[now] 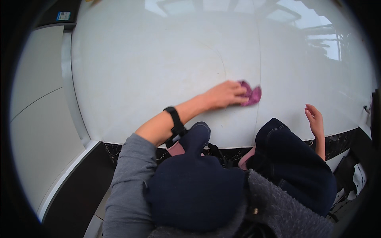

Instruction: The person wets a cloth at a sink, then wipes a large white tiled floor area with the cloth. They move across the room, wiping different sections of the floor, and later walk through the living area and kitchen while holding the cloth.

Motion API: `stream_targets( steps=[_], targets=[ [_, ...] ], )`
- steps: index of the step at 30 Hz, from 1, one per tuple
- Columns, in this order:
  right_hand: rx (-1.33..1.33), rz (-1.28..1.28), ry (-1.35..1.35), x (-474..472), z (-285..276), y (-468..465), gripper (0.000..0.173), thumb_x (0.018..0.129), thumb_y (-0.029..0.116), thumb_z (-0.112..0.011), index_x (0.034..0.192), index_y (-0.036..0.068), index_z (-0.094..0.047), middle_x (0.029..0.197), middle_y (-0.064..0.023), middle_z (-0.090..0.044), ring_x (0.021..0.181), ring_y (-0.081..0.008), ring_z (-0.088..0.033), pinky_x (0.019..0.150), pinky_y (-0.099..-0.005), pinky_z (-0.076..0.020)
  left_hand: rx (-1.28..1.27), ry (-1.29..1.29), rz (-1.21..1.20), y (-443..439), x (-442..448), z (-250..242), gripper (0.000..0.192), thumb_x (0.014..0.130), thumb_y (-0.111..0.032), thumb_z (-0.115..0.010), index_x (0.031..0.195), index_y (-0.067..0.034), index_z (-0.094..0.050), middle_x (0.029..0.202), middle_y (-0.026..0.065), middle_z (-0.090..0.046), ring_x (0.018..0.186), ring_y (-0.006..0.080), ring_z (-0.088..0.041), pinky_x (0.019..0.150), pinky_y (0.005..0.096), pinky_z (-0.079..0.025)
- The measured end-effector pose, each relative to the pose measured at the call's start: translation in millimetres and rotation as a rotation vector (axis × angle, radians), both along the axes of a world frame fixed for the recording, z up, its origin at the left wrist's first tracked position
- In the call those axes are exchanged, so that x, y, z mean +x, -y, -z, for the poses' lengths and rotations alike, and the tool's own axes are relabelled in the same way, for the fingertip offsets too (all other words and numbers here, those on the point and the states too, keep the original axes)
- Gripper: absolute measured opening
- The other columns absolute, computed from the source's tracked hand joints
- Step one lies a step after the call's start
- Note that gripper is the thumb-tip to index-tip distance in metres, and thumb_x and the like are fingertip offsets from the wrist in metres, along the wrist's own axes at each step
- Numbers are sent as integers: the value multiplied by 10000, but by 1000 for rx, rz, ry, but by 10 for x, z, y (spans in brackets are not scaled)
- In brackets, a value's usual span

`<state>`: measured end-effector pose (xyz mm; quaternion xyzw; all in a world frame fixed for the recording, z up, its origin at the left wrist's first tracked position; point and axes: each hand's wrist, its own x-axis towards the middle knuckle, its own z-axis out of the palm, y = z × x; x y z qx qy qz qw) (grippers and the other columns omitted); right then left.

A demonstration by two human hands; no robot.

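A crumpled purple cloth (255,95) lies bunched on the glossy white tile floor (166,59), with my left hand (227,93) pressed over it and the fingers gripping its near side. The hand is slightly blurred, and the cloth reaches the thin joint line between two tiles. Part of the cloth is hidden under my fingers. My right hand (314,117) hangs beyond my bent right knee (282,142), its fingers loosely curved, the thumb apart, and nothing in it. A black band (175,120) circles my left wrist.
Pale panels (41,74) with a metal edge border the floor at left. A dark object bearing a label (63,16) stands at the far left corner. Black marble-patterned edging (336,139) runs beneath me. My pink slippers (175,148) rest near it. Small dark specks and a hairline mark lie ahead.
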<state>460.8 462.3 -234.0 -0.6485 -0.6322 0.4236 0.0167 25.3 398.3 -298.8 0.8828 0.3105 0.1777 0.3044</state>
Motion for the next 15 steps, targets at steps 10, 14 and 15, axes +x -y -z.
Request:
stream_targets(
  steps=[10, 14, 15],
  targets=[
    [-18, -4, -43, -127, 241, 35, 319, 904, 166, -561, 1176, 0, -563, 1014, -117, -637, 958, -181, -595, 850, -303, -457, -96, 483, -1169, 300, -1087, -584, 451, 798, 98, -417, 1193, -49, -579, 1173, 131, -475, 1050, 247, -519, 913, 329, -436],
    [-9, 12, -79, -102, 252, 14, 317, 901, 167, -563, 1169, -1, -567, 1015, -116, -637, 951, -179, -596, 841, -302, -460, 176, -236, -1765, 591, -2304, -289, 471, 819, 24, -475, 1269, -104, -532, 1204, 142, -438, 1054, 333, -410, 943, 424, -356],
    [-17, -13, -48, -98, 257, 19, 316, 900, 167, -564, 1166, -4, -568, 1012, -116, -638, 949, -178, -597, 840, -303, -460, 7, -328, -1905, 676, -2470, -179, 480, 817, 16, -475, 1273, -125, -527, 1243, 142, -424, 1069, 356, -387, 945, 442, -345]
  ],
)
